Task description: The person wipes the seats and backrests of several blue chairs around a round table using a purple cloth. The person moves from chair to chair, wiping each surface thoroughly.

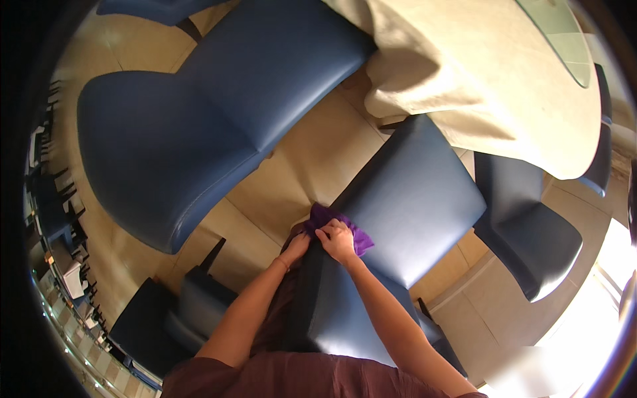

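Note:
A blue upholstered chair (408, 199) stands right before me, its smooth seat towards the cloth-covered table. My right hand (338, 241) grips a crumpled purple cloth (362, 241) against the near left corner of that seat. Beside it, my left hand (298, 245) is at the chair's left side, close to the cloth's lower left end. Its fingertips are partly hidden, so whether they hold the cloth or the chair's edge is unclear.
Another blue chair (189, 109) fills the upper left. A round table with a cream tablecloth (497, 74) and a glass top (562, 35) stands at the upper right. More blue chairs stand at the right (532, 234) and lower left (199, 303). Tiled floor (323, 149) shows between them.

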Tool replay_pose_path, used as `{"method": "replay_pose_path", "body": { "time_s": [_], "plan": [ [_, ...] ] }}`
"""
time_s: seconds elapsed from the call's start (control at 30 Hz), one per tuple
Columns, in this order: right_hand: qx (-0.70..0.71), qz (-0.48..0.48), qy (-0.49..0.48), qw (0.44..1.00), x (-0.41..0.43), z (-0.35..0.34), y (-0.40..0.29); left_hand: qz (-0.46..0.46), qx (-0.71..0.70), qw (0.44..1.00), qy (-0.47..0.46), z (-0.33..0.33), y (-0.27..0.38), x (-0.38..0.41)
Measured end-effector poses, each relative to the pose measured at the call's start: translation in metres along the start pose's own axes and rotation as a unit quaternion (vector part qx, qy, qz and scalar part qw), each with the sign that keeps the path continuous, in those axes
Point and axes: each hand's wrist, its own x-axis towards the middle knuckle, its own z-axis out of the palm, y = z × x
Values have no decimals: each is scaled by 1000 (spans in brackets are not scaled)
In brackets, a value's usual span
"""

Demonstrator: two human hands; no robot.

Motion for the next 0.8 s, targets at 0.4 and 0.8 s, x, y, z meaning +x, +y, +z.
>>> {"method": "replay_pose_path", "body": {
  "time_s": [0.4, 0.8],
  "plan": [
    [353, 112, -69, 926, -215, -104, 17, 165, 118, 959, -199, -39, 250, -120],
    [164, 88, -19, 982, -289, -137, -30, 136, 457, 841, -257, -13, 271, -132]
  ]
}}
